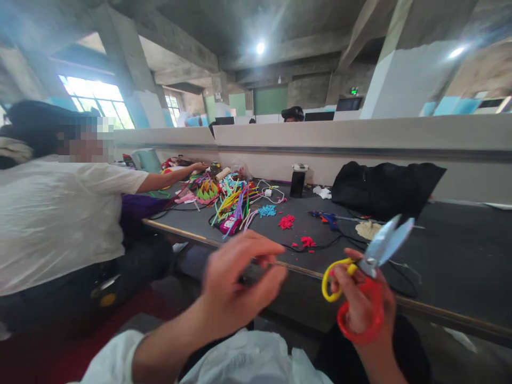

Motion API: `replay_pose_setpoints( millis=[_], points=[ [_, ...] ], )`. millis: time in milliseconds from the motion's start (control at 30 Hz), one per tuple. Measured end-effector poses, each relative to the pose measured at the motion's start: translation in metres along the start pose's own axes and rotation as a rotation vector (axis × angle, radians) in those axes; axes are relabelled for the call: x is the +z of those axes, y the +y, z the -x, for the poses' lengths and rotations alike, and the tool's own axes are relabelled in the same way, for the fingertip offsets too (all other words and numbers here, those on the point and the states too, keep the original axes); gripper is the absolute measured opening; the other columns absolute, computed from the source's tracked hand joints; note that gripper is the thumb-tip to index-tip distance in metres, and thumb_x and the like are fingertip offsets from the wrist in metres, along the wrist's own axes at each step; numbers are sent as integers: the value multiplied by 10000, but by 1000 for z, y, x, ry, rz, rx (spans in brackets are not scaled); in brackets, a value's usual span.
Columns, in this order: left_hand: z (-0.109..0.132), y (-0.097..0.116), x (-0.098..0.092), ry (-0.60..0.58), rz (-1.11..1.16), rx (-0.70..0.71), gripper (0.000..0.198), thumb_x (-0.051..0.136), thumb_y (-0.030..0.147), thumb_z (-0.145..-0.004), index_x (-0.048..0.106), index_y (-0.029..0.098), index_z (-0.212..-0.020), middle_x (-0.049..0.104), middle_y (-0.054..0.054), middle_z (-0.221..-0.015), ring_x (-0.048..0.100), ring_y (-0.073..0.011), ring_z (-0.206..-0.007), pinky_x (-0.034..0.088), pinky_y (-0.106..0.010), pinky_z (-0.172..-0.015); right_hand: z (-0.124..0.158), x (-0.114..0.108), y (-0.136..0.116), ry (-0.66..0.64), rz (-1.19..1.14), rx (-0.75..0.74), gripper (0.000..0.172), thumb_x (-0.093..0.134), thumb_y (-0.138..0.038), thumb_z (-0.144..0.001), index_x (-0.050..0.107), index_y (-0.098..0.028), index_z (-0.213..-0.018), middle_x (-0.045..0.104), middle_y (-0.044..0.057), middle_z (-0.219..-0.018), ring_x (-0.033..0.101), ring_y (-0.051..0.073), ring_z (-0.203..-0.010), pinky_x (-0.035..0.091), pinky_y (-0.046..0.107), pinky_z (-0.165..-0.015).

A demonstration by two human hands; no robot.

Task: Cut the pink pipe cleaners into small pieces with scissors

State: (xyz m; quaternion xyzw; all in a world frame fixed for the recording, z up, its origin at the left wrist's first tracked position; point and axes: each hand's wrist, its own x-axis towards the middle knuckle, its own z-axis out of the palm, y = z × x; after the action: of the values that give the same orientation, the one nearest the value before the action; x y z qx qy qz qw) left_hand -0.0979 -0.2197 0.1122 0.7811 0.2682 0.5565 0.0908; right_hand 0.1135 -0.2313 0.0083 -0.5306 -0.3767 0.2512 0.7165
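Left hand point(240, 272) hangs half-curled, a gap between thumb and forefinger and nothing seen in it, with the long dark-grey tabletop point(460, 256) at twelve o'clock. Over at its three o'clock, well apart, the right hand point(354, 298) grips silver-bladed scissors with yellow and red plastic loops point(372, 261), parted blades aiming at one o'clock; smaller still, loose bright-red clippings point(308, 242) lie at two.

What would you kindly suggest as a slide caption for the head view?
Right hand holding open scissors, left hand alongside, before a dark table bearing small red pieces.
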Motion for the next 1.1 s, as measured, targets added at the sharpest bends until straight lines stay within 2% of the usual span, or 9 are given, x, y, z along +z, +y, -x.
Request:
replay_pose_setpoints(
  millis=[67, 167, 267, 367, 467, 600, 833, 933, 1100],
  points=[
    [20, -16, 29, -277, -13, -61, 184, 625, 232, -839, 649, 200, -1018, 659, -40, -833, 603, -140, -706, 507, -244, -621, 7, 11, 13, -71, 55, 18, 465, 656, -450, -788, 559, -187, -1159, 631, -4, -714, 579, 130, -545, 480, 263, -525],
    [48, -40, 67, -439, -38, -126, 146, 559, 252, -886, 644, 167, -968, 649, -47, -785, 591, -152, -721, 481, -253, -645, 17, 19, 29, -93, 195, -21, 471, 651, -472, -787, 583, -193, -1160, 668, 21, -821, 629, 146, -636, 506, 258, -588],
    [62, -52, 84, -440, -13, -163, 136, 522, 220, -904, 648, 172, -892, 639, -22, -727, 578, -132, -670, 443, -233, -615, 21, 22, 40, -103, 273, -33, 492, 648, -486, -783, 598, -191, -1173, 670, 30, -866, 630, 145, -655, 511, 259, -617],
    [64, -57, 86, -431, -49, -215, 62, 590, 219, -857, 629, 176, -879, 648, -12, -757, 578, -132, -674, 430, -233, -613, 20, 25, 47, -135, 199, 14, 507, 643, -481, -790, 582, -188, -1199, 657, 15, -829, 614, 132, -622, 507, 250, -593],
    [61, -63, 87, -452, -138, -252, 87, 567, 252, -872, 604, 174, -869, 645, -25, -801, 582, -147, -710, 430, -248, -625, 19, 29, 52, -111, 132, 72, 542, 670, -488, -765, 579, -181, -1202, 638, -6, -765, 589, 118, -564, 488, 236, -538],
    [63, -78, 93, -506, -169, -246, 88, 540, 227, -878, 609, 177, -854, 646, -30, -798, 596, -159, -740, 435, -254, -642, 18, 35, 56, -61, 71, 83, 573, 680, -513, -740, 589, -168, -1189, 639, 0, -756, 580, 112, -531, 482, 233, -508],
    [63, -106, 102, -523, -185, -213, 129, 538, 133, -799, 643, 202, -773, 631, -8, -713, 596, -146, -679, 416, -241, -604, 7, 37, 58, -147, 171, 85, 557, 677, -503, -741, 604, -162, -1174, 663, 19, -749, 584, 119, -502, 484, 232, -470],
    [49, -132, 107, -529, -301, -300, 112, 562, 176, -797, 665, 219, -791, 660, -10, -753, 608, -155, -722, 422, -243, -634, 0, 29, 67, -134, 210, 106, 592, 656, -536, -745, 599, -153, -1193, 677, 36, -782, 574, 116, -480, 485, 236, -453],
    [14, -199, 122, -430, -406, -441, 153, 542, 222, -849, 692, 194, -856, 700, -57, -869, 625, -193, -829, 433, -275, -725, -9, 5, 84, -87, 338, 128, 590, 654, -557, -740, 620, -168, -1183, 682, 37, -800, 568, 115, -468, 478, 231, -437]
  ],
)
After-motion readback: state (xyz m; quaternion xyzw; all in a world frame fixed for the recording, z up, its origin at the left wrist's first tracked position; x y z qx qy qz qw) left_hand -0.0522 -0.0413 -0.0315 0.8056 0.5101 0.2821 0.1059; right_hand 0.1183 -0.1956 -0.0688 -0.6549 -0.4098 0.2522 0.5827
